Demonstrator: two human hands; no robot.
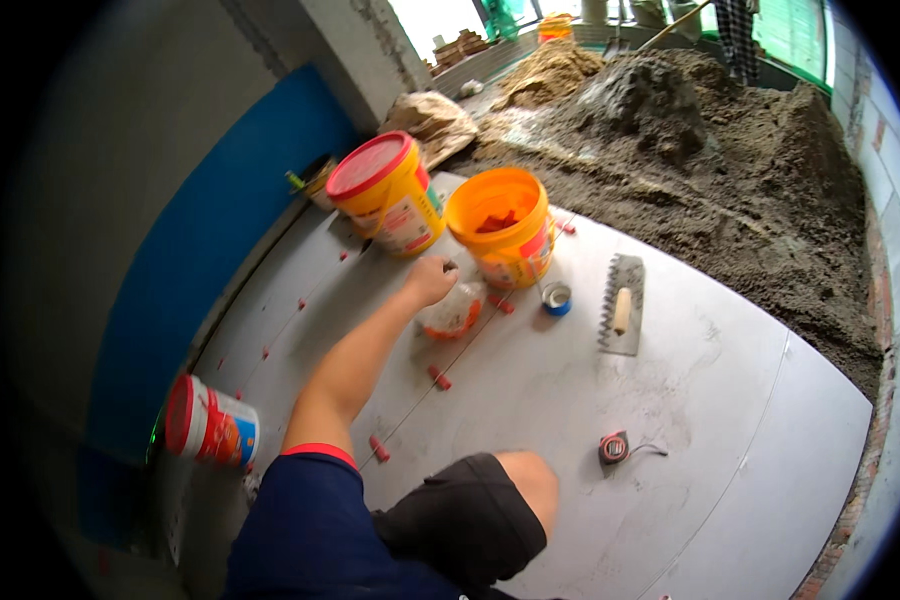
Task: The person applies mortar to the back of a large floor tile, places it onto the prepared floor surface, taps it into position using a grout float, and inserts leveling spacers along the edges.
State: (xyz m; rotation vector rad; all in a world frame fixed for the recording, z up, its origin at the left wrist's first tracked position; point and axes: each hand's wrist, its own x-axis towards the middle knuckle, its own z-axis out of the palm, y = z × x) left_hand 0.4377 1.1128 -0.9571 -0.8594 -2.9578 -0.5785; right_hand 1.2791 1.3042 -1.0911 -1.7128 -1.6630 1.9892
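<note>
My left hand point(431, 281) reaches forward over the large grey tiles point(570, 420), fingers closed round the top of a clear plastic bag point(454, 310). Orange-red pieces show through the lower part of the bag, which is low over the tiles or resting on them; I cannot tell which. Just beyond it stands an open orange bucket point(500, 225) with red pieces inside. A lidded yellow bucket point(390, 195) with a red lid is left of that one. Red levelling wedges point(440, 377) sit along the tile joint beside my forearm. My right hand is out of view.
A notched trowel point(622, 305), a small tin with a blue base point(556, 299) and a red tape measure point(614, 448) lie on the tiles. A white-and-red bucket point(212, 425) stands at left. Wet mortar point(690, 170) heaps beyond the tile edge; another person's leg point(738, 40) shows behind.
</note>
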